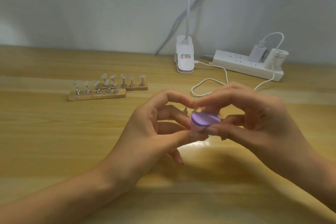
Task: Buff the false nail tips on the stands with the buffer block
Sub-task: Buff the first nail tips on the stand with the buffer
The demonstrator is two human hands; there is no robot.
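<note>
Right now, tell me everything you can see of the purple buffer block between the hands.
The buffer block is a thick disc: flat matte lilac top face, pale pink and white layers on its side, foam-like. It sits low over the wooden table, top face tilted toward the camera. The right hand grips its right side, fingers blurred over the back rim. The left hand touches its lower left edge with the thumb tip; whether that hand grips it is unclear.

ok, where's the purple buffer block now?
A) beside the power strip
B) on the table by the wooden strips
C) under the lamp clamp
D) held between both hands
D: the purple buffer block sits between the fingers of the left hand and the right hand.
</note>
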